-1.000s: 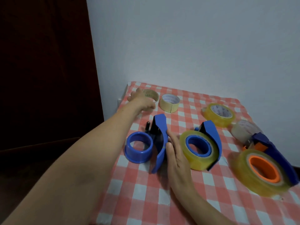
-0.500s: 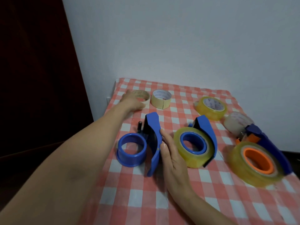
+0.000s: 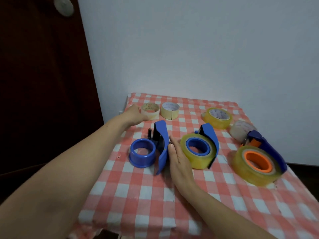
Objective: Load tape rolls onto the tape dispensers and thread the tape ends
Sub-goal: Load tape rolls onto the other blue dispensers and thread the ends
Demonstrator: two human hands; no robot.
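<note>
**Head view: left hand at a pale roll, right hand flat on the empty dispenser**

The left hand (image 3: pixel 135 114) reaches far out over the red-checked tablecloth (image 3: pixel 148 195) with the arm nearly straight. It meets the left side of the pale tape roll (image 3: pixel 150 111) near the far left corner. Its fingers are too blurred to tell whether they curl round the roll or only touch it.

The right hand (image 3: pixel 178 159) lies low, fingers straight and together. Their edge presses against the curved handle of the empty blue dispenser (image 3: pixel 161 140), whose bare hub stands on the other side of the handle. The right forearm comes in from the lower right.

Just right of that hand lies the loaded blue dispenser (image 3: pixel 209 137), carrying a yellowish roll (image 3: pixel 198 161). Farther right is the orange-hub dispenser (image 3: pixel 268 148) with a large clear roll (image 3: pixel 255 176) on it.

Toward the wall lie a cream roll (image 3: pixel 170 111) beside the pale one, a yellow roll (image 3: pixel 217 118), and a cloudy roll (image 3: pixel 240 132) just beside the orange-hub dispenser.
</note>
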